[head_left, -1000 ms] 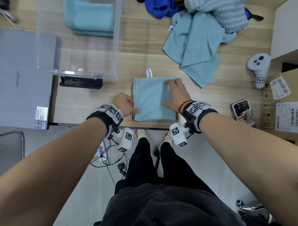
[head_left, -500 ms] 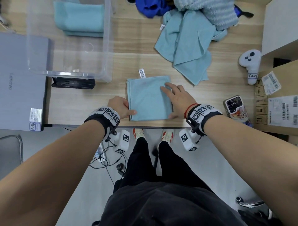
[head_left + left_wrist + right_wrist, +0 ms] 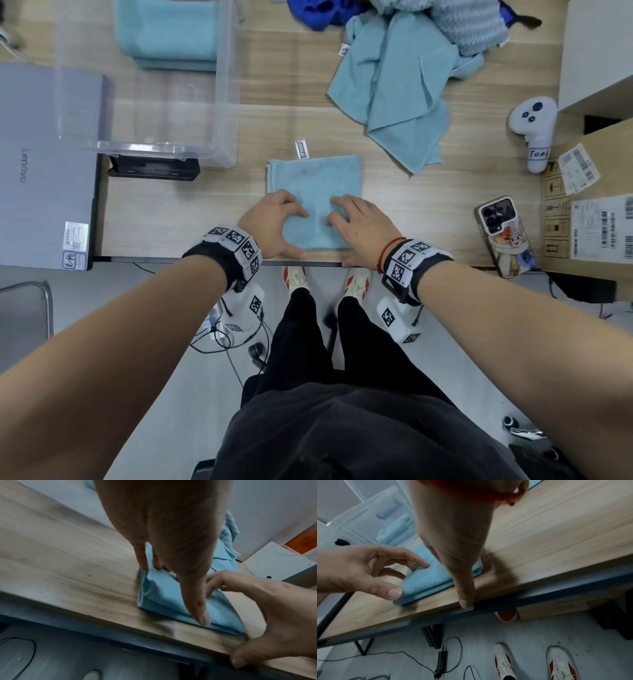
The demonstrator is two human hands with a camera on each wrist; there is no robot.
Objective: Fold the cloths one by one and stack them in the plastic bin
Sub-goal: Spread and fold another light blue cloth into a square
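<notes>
A folded light-blue cloth (image 3: 315, 181) lies flat near the table's front edge, its white tag (image 3: 302, 149) pointing away. My left hand (image 3: 298, 234) arches over its near-left part, curved fingertips on top and the thumb at the near edge (image 3: 175, 593). My right hand (image 3: 339, 236) lies on the near-right part with straight fingers, its thumb on the table's edge (image 3: 465, 603). The clear plastic bin (image 3: 154, 149) stands at the back left with folded blue cloths (image 3: 168, 34) inside. Unfolded blue cloths (image 3: 394, 85) lie heaped at the back right.
A grey laptop (image 3: 44, 171) sits at the left, and a black device (image 3: 154, 168) in front of the bin. A phone (image 3: 503, 236), a white controller (image 3: 534, 130) and a cardboard box (image 3: 596, 205) lie at the right. A dark-blue garment (image 3: 318, 13) and a striped cloth (image 3: 472, 24) top the heap.
My right hand has slid back from the cloth's far part to its near-right edge. My left hand has moved from beside the left edge onto the cloth.
</notes>
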